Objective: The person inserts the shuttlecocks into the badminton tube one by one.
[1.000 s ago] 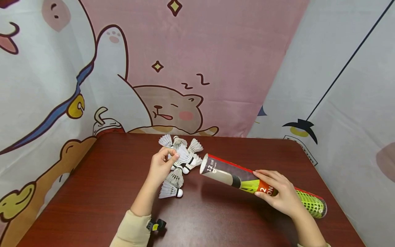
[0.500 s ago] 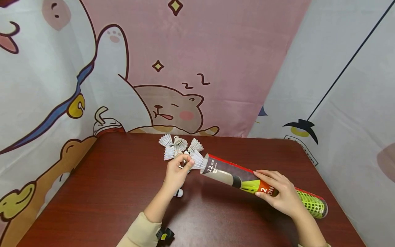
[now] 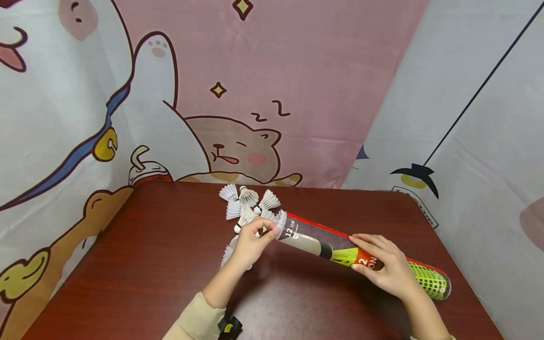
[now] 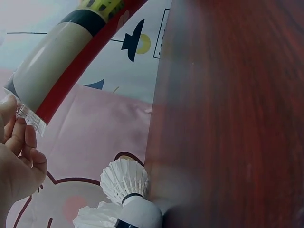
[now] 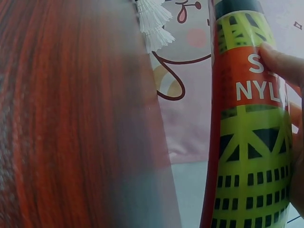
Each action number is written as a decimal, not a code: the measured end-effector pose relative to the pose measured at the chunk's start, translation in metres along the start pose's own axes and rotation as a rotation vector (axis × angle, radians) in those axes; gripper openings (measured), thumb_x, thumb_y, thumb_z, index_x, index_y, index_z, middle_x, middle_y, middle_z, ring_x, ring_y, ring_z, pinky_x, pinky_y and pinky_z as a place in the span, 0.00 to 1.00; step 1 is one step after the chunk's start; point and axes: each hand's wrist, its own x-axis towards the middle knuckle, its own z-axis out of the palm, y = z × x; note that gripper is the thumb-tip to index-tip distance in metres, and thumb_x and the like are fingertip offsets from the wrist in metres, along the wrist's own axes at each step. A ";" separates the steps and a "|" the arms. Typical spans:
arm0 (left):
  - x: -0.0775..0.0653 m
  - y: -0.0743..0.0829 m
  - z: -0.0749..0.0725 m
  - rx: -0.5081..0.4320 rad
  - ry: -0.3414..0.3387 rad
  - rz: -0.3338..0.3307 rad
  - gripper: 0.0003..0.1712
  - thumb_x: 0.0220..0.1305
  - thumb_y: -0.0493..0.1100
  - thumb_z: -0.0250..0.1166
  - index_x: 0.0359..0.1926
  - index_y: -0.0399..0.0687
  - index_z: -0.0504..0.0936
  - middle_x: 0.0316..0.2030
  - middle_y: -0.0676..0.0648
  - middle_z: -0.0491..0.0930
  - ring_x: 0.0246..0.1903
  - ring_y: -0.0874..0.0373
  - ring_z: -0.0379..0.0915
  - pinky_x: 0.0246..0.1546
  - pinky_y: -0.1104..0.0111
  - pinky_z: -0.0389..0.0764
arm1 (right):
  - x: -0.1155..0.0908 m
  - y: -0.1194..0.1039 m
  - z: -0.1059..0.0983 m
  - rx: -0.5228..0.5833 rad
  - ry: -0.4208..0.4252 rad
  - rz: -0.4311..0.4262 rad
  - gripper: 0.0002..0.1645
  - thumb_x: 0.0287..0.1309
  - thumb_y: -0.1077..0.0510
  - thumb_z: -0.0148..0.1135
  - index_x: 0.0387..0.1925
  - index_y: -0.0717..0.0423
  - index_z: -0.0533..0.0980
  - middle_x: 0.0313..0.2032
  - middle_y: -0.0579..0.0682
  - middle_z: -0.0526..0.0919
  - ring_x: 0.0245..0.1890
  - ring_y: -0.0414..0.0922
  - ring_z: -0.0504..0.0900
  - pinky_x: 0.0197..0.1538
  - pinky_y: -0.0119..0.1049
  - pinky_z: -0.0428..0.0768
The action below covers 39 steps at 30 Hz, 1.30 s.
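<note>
My right hand (image 3: 388, 264) grips a long shuttlecock tube (image 3: 306, 242) around its middle, holding it tilted above the table with its mouth up and to the left. At that mouth my left hand (image 3: 253, 243) pinches the feather rim of a white shuttlecock (image 3: 281, 219) with thumb and fingertips. Most of this shuttlecock is hidden inside the tube; only the edge of its skirt (image 4: 32, 119) sticks out in the left wrist view. In the right wrist view, the thumb and fingers wrap the green and orange printed tube (image 5: 251, 137).
Several loose white shuttlecocks (image 3: 248, 197) lie in a heap at the back middle of the brown table (image 3: 148, 264). Others lie partly hidden behind my left hand. A cartoon-printed cloth (image 3: 323, 94) hangs behind the table.
My left hand has moved right, carrying the shuttlecock from above the heap to the tube's mouth and pushing it almost wholly inside. The right hand and tube have stayed nearly still.
</note>
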 end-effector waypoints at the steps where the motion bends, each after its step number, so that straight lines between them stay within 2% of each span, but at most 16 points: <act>1: 0.000 0.000 0.000 -0.004 -0.010 -0.006 0.03 0.55 0.27 0.68 0.28 0.31 0.80 0.27 0.43 0.77 0.29 0.64 0.66 0.31 0.68 0.68 | 0.000 0.000 0.000 -0.001 0.002 0.000 0.42 0.34 0.54 0.80 0.58 0.48 0.77 0.54 0.46 0.78 0.52 0.41 0.72 0.56 0.25 0.59; 5: 0.000 0.000 0.001 -0.006 -0.029 0.002 0.03 0.53 0.26 0.67 0.28 0.31 0.81 0.27 0.42 0.77 0.28 0.63 0.65 0.29 0.68 0.67 | 0.000 0.000 0.000 -0.010 0.004 -0.007 0.41 0.34 0.54 0.80 0.57 0.48 0.77 0.54 0.46 0.78 0.51 0.41 0.73 0.57 0.25 0.59; 12: 0.001 -0.005 -0.001 -0.022 -0.079 0.058 0.04 0.49 0.21 0.66 0.27 0.29 0.83 0.25 0.40 0.78 0.28 0.62 0.68 0.29 0.69 0.69 | 0.001 -0.004 0.000 -0.013 -0.032 0.007 0.41 0.36 0.52 0.80 0.58 0.46 0.77 0.55 0.44 0.77 0.53 0.42 0.72 0.58 0.29 0.58; 17: 0.003 -0.011 -0.004 -0.076 -0.128 0.041 0.05 0.46 0.19 0.66 0.26 0.26 0.83 0.25 0.41 0.79 0.30 0.65 0.70 0.32 0.71 0.72 | 0.001 -0.005 0.002 -0.020 -0.035 -0.003 0.42 0.36 0.52 0.80 0.59 0.44 0.76 0.55 0.44 0.77 0.53 0.41 0.72 0.57 0.31 0.59; 21: 0.004 -0.015 -0.005 -0.099 -0.171 0.031 0.05 0.43 0.18 0.65 0.25 0.24 0.82 0.26 0.41 0.80 0.32 0.66 0.72 0.36 0.67 0.75 | 0.001 -0.005 0.003 -0.017 -0.035 -0.013 0.41 0.36 0.51 0.80 0.58 0.45 0.77 0.54 0.44 0.78 0.52 0.42 0.72 0.57 0.32 0.60; 26: 0.004 -0.016 -0.006 -0.103 -0.234 0.045 0.06 0.42 0.15 0.62 0.21 0.23 0.81 0.24 0.37 0.79 0.30 0.60 0.73 0.35 0.69 0.74 | 0.002 -0.006 0.005 0.004 -0.043 -0.034 0.40 0.36 0.52 0.80 0.57 0.46 0.78 0.54 0.46 0.78 0.52 0.43 0.73 0.57 0.31 0.59; 28: 0.004 -0.016 -0.007 -0.093 -0.262 0.041 0.06 0.42 0.16 0.61 0.21 0.24 0.81 0.24 0.37 0.79 0.30 0.57 0.73 0.34 0.72 0.72 | 0.002 -0.006 0.006 0.003 -0.042 -0.043 0.40 0.36 0.51 0.80 0.57 0.46 0.78 0.54 0.47 0.78 0.52 0.43 0.73 0.57 0.30 0.59; 30: 0.005 -0.024 -0.009 -0.078 -0.288 0.043 0.07 0.43 0.17 0.62 0.22 0.26 0.82 0.25 0.39 0.80 0.30 0.56 0.73 0.35 0.71 0.73 | 0.002 -0.006 0.007 0.000 -0.036 -0.054 0.41 0.35 0.51 0.80 0.57 0.46 0.77 0.53 0.47 0.78 0.52 0.43 0.73 0.57 0.29 0.58; 35: 0.009 -0.043 -0.018 -0.030 -0.356 0.024 0.05 0.50 0.23 0.65 0.29 0.30 0.85 0.30 0.41 0.82 0.34 0.61 0.73 0.37 0.70 0.74 | 0.002 -0.006 0.008 -0.002 -0.029 -0.051 0.41 0.36 0.51 0.80 0.58 0.46 0.77 0.54 0.45 0.78 0.52 0.43 0.73 0.58 0.29 0.58; 39: 0.011 -0.028 -0.028 -0.024 -0.360 0.013 0.05 0.54 0.25 0.67 0.34 0.28 0.85 0.32 0.38 0.82 0.34 0.64 0.73 0.35 0.67 0.75 | 0.001 -0.003 0.006 0.002 -0.007 -0.046 0.41 0.35 0.52 0.80 0.57 0.47 0.77 0.54 0.46 0.78 0.51 0.42 0.73 0.58 0.27 0.58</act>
